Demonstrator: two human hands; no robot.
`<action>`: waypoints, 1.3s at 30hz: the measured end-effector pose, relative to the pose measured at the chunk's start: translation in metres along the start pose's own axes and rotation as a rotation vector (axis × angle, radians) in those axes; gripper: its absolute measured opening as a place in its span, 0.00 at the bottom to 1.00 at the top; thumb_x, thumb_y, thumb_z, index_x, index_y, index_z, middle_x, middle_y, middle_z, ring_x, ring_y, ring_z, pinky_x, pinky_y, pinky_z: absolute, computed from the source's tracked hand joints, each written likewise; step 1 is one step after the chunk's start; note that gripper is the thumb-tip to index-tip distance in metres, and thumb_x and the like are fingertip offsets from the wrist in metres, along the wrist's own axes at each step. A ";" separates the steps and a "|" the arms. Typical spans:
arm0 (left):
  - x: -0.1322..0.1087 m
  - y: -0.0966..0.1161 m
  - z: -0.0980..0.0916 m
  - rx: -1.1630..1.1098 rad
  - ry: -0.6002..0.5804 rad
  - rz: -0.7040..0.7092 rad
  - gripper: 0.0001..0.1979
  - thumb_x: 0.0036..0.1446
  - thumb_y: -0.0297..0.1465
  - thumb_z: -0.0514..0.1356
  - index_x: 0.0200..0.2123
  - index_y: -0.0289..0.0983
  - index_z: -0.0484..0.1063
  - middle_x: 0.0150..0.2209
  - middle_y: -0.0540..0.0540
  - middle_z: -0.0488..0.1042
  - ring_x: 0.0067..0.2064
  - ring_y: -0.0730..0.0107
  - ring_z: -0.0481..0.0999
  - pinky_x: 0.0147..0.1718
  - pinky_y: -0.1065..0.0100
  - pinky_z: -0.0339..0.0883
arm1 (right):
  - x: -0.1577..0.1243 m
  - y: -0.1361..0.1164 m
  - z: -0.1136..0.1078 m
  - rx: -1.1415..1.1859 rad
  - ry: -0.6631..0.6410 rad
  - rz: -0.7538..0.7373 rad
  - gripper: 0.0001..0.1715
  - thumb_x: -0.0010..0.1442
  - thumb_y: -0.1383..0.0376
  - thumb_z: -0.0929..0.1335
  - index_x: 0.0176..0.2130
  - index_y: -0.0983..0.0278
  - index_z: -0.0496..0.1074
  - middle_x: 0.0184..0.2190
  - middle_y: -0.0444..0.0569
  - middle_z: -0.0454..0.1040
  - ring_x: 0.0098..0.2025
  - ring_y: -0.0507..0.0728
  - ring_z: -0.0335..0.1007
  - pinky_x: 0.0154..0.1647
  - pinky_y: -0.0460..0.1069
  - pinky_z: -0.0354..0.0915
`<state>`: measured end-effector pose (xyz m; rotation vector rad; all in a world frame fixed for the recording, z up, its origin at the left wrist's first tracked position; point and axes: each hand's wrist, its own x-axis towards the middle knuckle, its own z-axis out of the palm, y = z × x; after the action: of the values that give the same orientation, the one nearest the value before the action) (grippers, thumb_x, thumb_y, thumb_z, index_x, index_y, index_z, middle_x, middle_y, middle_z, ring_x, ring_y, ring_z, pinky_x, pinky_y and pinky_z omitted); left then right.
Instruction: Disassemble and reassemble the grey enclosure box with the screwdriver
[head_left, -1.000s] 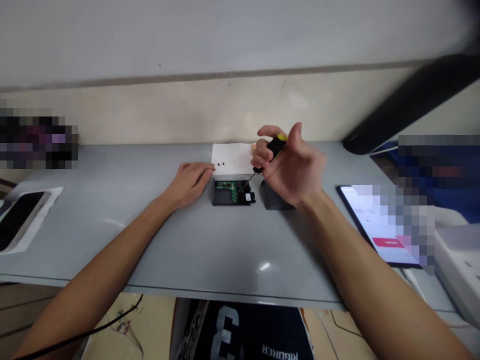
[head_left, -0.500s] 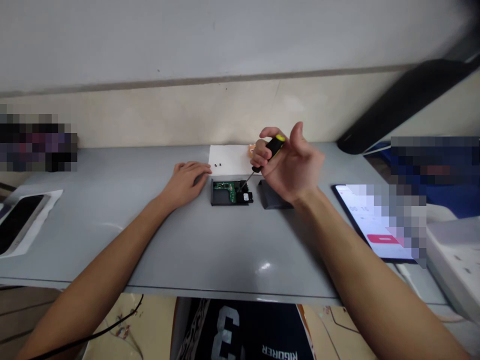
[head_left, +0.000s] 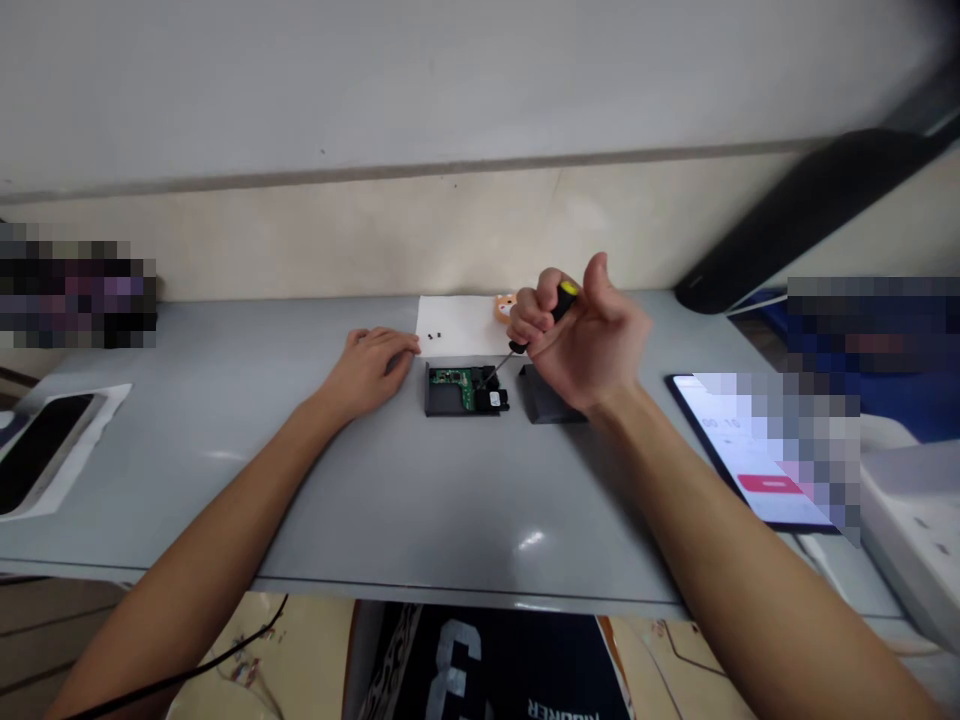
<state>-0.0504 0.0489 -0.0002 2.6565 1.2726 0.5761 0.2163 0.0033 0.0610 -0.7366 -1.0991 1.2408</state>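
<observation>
My right hand (head_left: 581,335) grips a screwdriver (head_left: 564,298) with a black and yellow handle, its fingers wrapped round it and the thumb raised. The thin shaft slants down left, and its tip meets the circuit board (head_left: 466,385) in a small dark open case (head_left: 442,402). Left of the case, my left hand (head_left: 369,368) lies flat on the table, fingers stretched towards a white paper (head_left: 457,340). A couple of tiny black screws (head_left: 430,337) rest on that paper. Partly hidden under my right wrist is a dark grey cover (head_left: 544,400).
An orange and white figure (head_left: 504,307) sits on the paper's right side. At the right lie a lit tablet (head_left: 720,440) and a white power strip (head_left: 911,510). A phone (head_left: 45,450) rests on white paper at the left. Behind, a black cylinder (head_left: 787,220) leans by the wall.
The fingers of my right hand have curled further round the screwdriver handle and turned it. The shaft tip stays in the case. My left hand has kept its place.
</observation>
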 end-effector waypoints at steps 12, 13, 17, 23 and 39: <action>-0.002 0.009 0.004 0.037 0.032 0.010 0.16 0.72 0.32 0.48 0.53 0.43 0.74 0.59 0.46 0.77 0.60 0.58 0.74 0.59 0.50 0.57 | -0.017 0.001 0.036 -0.163 -0.055 -0.089 0.21 0.69 0.48 0.65 0.32 0.59 0.66 0.30 0.45 0.65 0.32 0.54 0.61 0.36 0.52 0.61; -0.002 0.010 0.005 0.041 0.025 0.019 0.16 0.73 0.32 0.48 0.53 0.43 0.74 0.58 0.46 0.77 0.59 0.58 0.74 0.59 0.50 0.57 | -0.021 0.004 0.041 -0.266 -0.053 -0.116 0.20 0.70 0.49 0.65 0.33 0.59 0.66 0.30 0.45 0.65 0.33 0.54 0.60 0.38 0.52 0.60; -0.002 0.011 0.004 0.056 0.022 0.006 0.16 0.73 0.33 0.48 0.53 0.42 0.74 0.57 0.45 0.78 0.59 0.55 0.74 0.58 0.50 0.59 | -0.035 0.015 0.058 -0.408 -0.110 -0.208 0.18 0.71 0.48 0.63 0.38 0.58 0.69 0.33 0.45 0.67 0.35 0.54 0.62 0.38 0.52 0.61; -0.003 0.011 0.001 0.053 0.037 0.015 0.16 0.71 0.31 0.49 0.53 0.43 0.74 0.57 0.45 0.78 0.60 0.56 0.74 0.59 0.50 0.59 | -0.031 0.014 0.057 -0.363 -0.024 -0.222 0.20 0.71 0.45 0.61 0.42 0.57 0.70 0.30 0.45 0.65 0.32 0.54 0.61 0.36 0.52 0.60; -0.018 0.083 0.012 -0.229 -0.067 0.127 0.28 0.72 0.39 0.53 0.71 0.46 0.52 0.68 0.45 0.66 0.69 0.57 0.64 0.67 0.52 0.56 | -0.009 -0.001 0.024 -0.099 -0.013 -0.079 0.31 0.64 0.35 0.63 0.33 0.58 0.69 0.32 0.48 0.68 0.33 0.55 0.65 0.36 0.52 0.66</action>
<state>0.0037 -0.0172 0.0073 2.5541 0.9621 0.6049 0.1947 -0.0087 0.0683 -0.7535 -1.1966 1.1319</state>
